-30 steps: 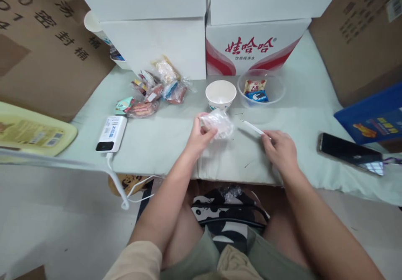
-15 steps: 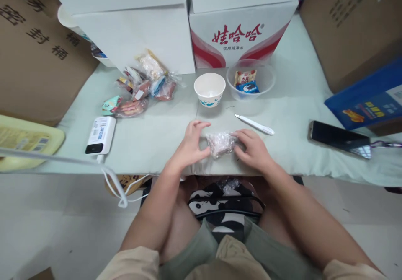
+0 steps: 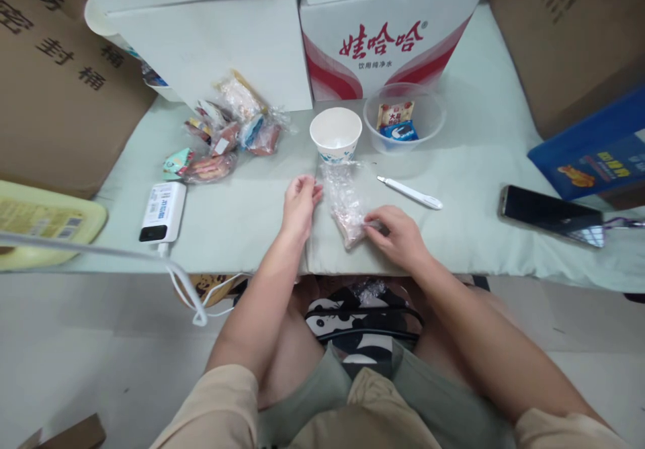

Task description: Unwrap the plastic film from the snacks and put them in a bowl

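Note:
A clear bubble-wrap packet lies lengthwise on the cloth, its far end touching or nearly touching the paper bowl. Something pale or brownish shows faintly through its near end. My right hand pinches the packet's near right edge between thumb and fingers. Just left of the packet is my left hand, its fingers curled together; whether a bit of the wrap is between them is hidden. A white pen-shaped cutter lies to the right, beyond my right hand.
A clear plastic bowl holds two snack packets. Several wrapped snacks are heaped at the back left. A power bank with a white cable lies left, a phone right. White cartons line the back.
The bubble wrap has turned and stretched out into a longer strip pointing away from me. My left hand has moved up and its fingers have curled in; my right hand now pinches the near edge.

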`<move>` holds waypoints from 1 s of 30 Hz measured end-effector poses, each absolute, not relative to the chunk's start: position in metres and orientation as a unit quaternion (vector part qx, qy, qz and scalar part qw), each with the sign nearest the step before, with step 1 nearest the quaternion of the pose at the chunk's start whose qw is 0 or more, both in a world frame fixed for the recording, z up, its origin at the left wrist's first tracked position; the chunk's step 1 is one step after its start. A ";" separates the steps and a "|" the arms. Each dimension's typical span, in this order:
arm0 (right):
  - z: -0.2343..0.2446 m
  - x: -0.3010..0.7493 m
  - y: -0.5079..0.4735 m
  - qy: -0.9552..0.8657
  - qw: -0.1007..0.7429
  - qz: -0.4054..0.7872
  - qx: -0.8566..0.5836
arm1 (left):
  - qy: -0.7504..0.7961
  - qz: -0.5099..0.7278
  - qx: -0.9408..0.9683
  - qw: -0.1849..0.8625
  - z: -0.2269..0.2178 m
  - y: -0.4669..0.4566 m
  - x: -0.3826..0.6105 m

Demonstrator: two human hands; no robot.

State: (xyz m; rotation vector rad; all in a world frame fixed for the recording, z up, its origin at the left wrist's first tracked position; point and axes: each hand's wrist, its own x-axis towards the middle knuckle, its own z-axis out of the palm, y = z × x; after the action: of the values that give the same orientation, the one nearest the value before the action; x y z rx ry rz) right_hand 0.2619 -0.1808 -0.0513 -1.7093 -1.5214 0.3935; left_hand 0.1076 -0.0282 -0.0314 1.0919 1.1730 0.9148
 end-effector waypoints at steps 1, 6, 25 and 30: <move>-0.050 0.262 -0.182 -0.595 0.412 0.131 -0.677 | 0.519 0.406 0.501 0.561 -0.032 -0.028 0.104; -0.034 0.256 -0.197 -0.685 0.400 0.089 -0.602 | 0.475 0.250 0.656 0.531 -0.024 -0.050 0.084; -0.029 0.242 -0.187 -0.262 0.573 0.495 -0.599 | 0.301 0.273 0.337 0.849 0.003 -0.083 0.081; -0.023 0.240 -0.188 -0.074 0.626 0.676 -0.382 | 0.205 0.296 0.236 0.902 0.012 -0.079 0.070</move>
State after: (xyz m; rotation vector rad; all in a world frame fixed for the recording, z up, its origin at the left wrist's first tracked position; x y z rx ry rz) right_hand 0.2403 -0.1880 -0.0226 -0.8760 -0.1692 1.5509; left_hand 0.0699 -0.0793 0.0119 0.4890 0.4245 0.6123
